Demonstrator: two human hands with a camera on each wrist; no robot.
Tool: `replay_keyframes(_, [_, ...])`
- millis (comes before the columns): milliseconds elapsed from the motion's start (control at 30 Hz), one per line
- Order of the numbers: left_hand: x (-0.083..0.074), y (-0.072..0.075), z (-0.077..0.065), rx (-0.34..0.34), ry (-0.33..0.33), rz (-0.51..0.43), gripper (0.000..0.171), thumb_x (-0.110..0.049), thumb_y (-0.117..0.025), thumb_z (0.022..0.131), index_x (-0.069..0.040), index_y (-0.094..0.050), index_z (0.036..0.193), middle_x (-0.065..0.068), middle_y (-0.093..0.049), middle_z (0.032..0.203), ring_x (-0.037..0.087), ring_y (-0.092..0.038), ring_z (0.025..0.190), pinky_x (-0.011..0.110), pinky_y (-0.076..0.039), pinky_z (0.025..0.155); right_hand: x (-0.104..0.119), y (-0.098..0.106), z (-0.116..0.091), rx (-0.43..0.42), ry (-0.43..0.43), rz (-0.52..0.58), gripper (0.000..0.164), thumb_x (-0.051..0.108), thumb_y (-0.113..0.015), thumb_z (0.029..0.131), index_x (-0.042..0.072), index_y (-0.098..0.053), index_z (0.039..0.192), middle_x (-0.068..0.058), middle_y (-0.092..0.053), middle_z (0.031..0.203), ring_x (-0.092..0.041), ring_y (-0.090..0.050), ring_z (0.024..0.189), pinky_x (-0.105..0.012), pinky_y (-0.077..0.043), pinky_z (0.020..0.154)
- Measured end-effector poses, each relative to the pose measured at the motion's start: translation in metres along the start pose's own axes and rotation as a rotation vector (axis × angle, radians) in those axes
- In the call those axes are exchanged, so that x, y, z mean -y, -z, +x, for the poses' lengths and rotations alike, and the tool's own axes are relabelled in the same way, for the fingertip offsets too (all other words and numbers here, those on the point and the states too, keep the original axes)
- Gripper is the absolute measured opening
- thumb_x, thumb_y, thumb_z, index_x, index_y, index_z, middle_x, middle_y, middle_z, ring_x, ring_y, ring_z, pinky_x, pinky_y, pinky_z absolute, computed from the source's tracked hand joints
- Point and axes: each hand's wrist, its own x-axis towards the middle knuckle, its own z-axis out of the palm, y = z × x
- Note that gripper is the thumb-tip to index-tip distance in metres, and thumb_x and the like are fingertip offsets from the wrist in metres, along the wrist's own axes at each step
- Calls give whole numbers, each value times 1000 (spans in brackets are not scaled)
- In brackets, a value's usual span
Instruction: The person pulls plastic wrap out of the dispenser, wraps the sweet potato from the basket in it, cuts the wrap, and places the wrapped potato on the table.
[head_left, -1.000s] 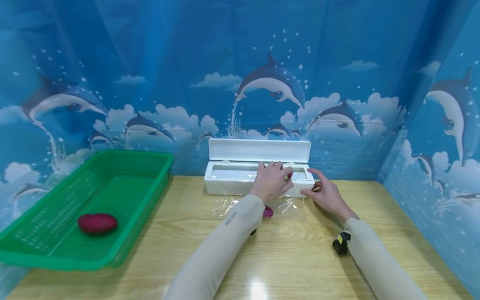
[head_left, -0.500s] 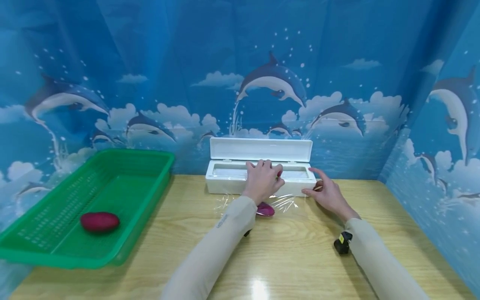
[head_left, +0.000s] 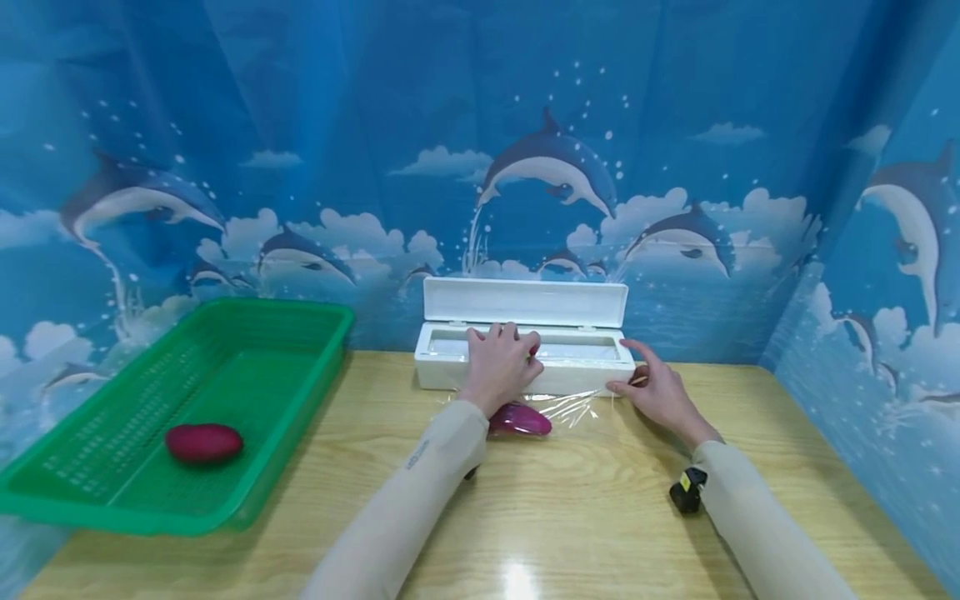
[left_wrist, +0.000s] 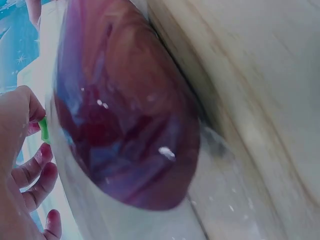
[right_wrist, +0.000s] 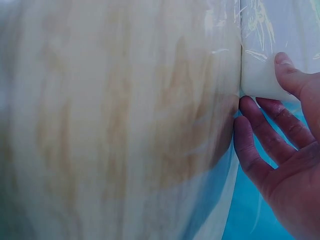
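While the left hand (head_left: 498,367) bends over the front edge of a white box (head_left: 442,373), its thumb and a finger pinch a small green piece (left_wrist: 44,131), which shows only in the left wrist view. The right hand (head_left: 663,400) grips the box's right end, with 1 finger at the top corner and the thumb on the front. Between the 2 hands stretches the box's long front, and its raised lid (head_left: 525,302) stands open just beyond them.

Clear film (head_left: 573,408) spreads creased from the box's front across the tabletop (head_left: 585,517), on the near side of the hands. Beneath it, just nearer the person than the left hand, lies 1 purple oblong item (head_left: 525,420), partly hidden by the left sleeve (head_left: 431,471); whether the film also passes below it, I cannot tell.

Well to the left of the left hand sits a green basket (head_left: 168,525), holding 1 dark red oblong item (head_left: 204,442). A black device (head_left: 686,490) is at the right wrist, nearer the person than the right hand. Past both hands hangs a blue backdrop (head_left: 375,100) printed with dolphins and clouds.
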Motion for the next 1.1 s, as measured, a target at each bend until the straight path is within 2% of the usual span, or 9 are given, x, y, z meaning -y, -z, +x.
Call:
replay_keyframes(267, [12, 0, -6, 9, 59, -8, 18, -44, -60, 98, -31, -66, 109, 1, -66, 108, 24, -59, 103, 59, -47, 99, 2, -2, 0, 11, -16, 5, 78, 20, -75, 94, 10, -31, 159, -26, -71, 106, -32, -71, 93, -45, -60, 80])
replay_keyframes(500, [29, 4, -17, 7, 136, -4, 18, -44, -63, 97, -30, -67, 108, 1, -65, 105, 23, -58, 100, 56, -48, 95, 1, 1, -4, 6, -32, -7, 79, 21, -75, 95, 10, -30, 159, -27, -71, 106, -33, -72, 93, -48, -60, 81])
replay_keyframes(767, [48, 8, -27, 5, 159, -6, 18, -45, -63, 97, -30, -66, 108, 2, -64, 105, 23, -59, 101, 57, -47, 97, 1, 0, -4, 6, -20, 1, 79, 20, -75, 94, 10, -30, 159, -28, -71, 107, -35, -72, 95, -49, -60, 82])
replay_keyframes(1100, [62, 8, -33, -16, 162, 42, 21, -47, -63, 97, -29, -66, 108, 2, -63, 103, 22, -57, 96, 52, -49, 89, 3, -1, -1, 11, -27, -2, 79, 21, -74, 95, 11, -30, 159, -28, -70, 109, -35, -72, 96, -49, -59, 83])
